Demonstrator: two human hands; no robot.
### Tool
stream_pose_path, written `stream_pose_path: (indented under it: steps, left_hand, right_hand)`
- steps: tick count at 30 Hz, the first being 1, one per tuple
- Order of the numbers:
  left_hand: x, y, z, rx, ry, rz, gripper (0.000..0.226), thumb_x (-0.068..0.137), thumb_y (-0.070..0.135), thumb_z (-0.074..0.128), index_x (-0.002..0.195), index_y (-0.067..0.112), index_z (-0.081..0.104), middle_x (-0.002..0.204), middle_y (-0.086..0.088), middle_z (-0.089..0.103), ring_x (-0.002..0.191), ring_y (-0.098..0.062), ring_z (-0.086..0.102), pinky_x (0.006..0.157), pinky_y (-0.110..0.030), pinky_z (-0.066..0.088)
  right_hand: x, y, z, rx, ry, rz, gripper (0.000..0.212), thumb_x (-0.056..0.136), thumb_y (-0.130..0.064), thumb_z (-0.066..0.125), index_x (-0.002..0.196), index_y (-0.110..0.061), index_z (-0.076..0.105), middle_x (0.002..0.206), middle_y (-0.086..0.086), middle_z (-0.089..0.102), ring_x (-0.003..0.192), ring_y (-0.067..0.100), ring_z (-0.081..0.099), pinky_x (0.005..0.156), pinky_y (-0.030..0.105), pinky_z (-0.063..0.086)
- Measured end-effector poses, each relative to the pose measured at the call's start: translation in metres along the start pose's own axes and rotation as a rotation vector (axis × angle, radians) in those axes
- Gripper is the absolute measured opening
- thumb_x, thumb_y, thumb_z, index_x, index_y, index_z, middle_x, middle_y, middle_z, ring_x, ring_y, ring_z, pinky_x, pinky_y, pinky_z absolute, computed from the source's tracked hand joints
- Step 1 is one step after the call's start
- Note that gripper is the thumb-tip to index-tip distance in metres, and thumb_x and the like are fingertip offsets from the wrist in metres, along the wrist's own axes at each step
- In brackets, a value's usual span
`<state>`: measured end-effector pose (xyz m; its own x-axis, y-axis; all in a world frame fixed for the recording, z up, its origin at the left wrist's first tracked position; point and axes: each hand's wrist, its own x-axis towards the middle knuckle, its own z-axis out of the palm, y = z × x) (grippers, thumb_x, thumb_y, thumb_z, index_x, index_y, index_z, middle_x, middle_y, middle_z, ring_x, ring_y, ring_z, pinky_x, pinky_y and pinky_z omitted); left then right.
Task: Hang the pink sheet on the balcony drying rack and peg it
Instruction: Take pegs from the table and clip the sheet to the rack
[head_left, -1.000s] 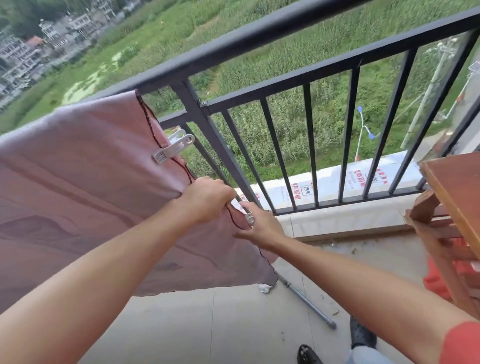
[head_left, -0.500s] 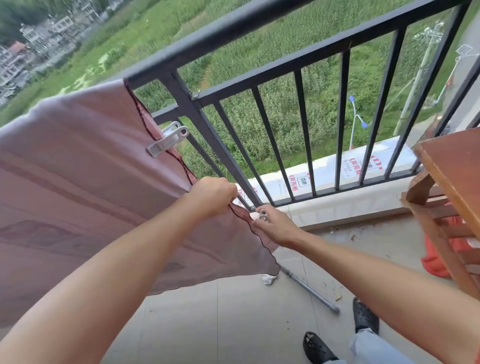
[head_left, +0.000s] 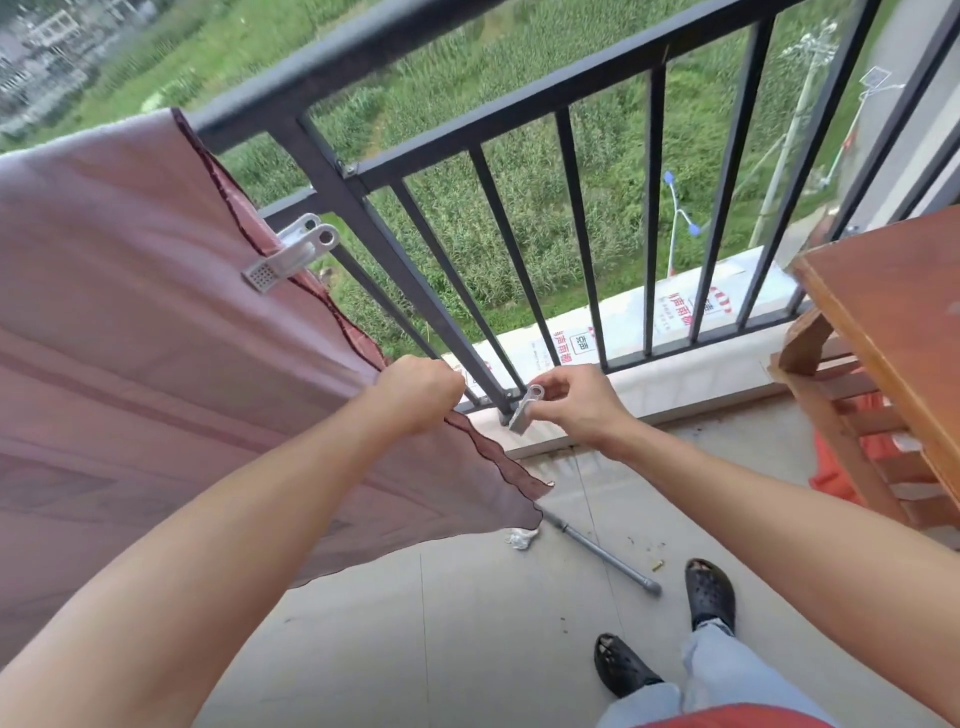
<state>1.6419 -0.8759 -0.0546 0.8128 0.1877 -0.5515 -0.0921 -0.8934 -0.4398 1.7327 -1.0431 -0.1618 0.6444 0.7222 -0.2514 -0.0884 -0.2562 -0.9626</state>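
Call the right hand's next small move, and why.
Probably carry the loose peg left to the pink sheet and clip it onto the dark hem beside the left hand. The right hand pinches that peg clear of the cloth, the left hand grips the hem near the railing post, and only one clipped peg shows, higher up the hem.

A sheet (head_left: 130, 312) hangs over the balcony railing (head_left: 322, 67) at left, with a peg (head_left: 291, 249) clipped on its right edge below the top rail. Lower on that edge the left hand (head_left: 418, 392) grips the cloth. Just to its right, the right hand (head_left: 576, 402) pinches a second peg (head_left: 525, 410) before the foot of the railing post. A table (head_left: 893, 312) stands at right, and a rod (head_left: 608, 556) lies on the floor near the sheet's lower corner.
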Motion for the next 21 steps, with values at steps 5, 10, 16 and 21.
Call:
stream_pose_path:
  steps: [5, 10, 16, 21]
  left_hand:
    - [0.0, -0.002, 0.002, -0.05, 0.048, -0.003, 0.013, 0.084, 0.009, 0.053, 0.075, 0.018, 0.055, 0.075, 0.003, 0.049, 0.081, -0.027, 0.06, 0.061, -0.03, 0.035]
    - [0.002, -0.002, 0.006, -0.073, 0.086, -0.005, 0.016, 0.087, 0.012, 0.049, 0.085, 0.017, 0.064, 0.093, -0.001, 0.065, 0.091, -0.028, 0.062, 0.063, -0.029, 0.033]
    - [0.005, -0.005, 0.012, -0.092, 0.122, 0.004, 0.019, 0.088, 0.014, 0.049, 0.092, 0.018, 0.067, 0.095, 0.002, 0.064, 0.092, -0.025, 0.062, 0.061, -0.03, 0.034]
    - [0.003, -0.003, 0.011, -0.092, 0.157, -0.018, 0.018, 0.087, 0.014, 0.05, 0.093, 0.017, 0.067, 0.093, 0.004, 0.064, 0.091, -0.023, 0.062, 0.06, -0.029, 0.031]
  right_hand:
    - [0.009, 0.005, 0.019, 0.073, 0.007, -0.075, 0.026, 0.067, -0.014, 0.087, 0.09, -0.014, 0.076, 0.083, 0.009, 0.075, 0.079, 0.015, 0.07, 0.077, 0.032, 0.058]
    - [0.02, 0.018, 0.033, 0.163, 0.034, -0.084, 0.019, 0.068, -0.012, 0.087, 0.085, -0.007, 0.078, 0.079, 0.007, 0.076, 0.08, 0.024, 0.073, 0.081, 0.045, 0.06]
    - [0.019, 0.021, 0.05, 0.262, -0.09, -0.008, 0.017, 0.071, -0.003, 0.084, 0.087, -0.006, 0.077, 0.072, -0.007, 0.073, 0.069, 0.0, 0.067, 0.068, 0.017, 0.051]
    - [0.015, 0.031, 0.053, 0.365, -0.191, 0.115, 0.035, 0.078, 0.007, 0.075, 0.109, -0.008, 0.068, 0.089, 0.002, 0.069, 0.065, 0.001, 0.064, 0.059, 0.012, 0.05]
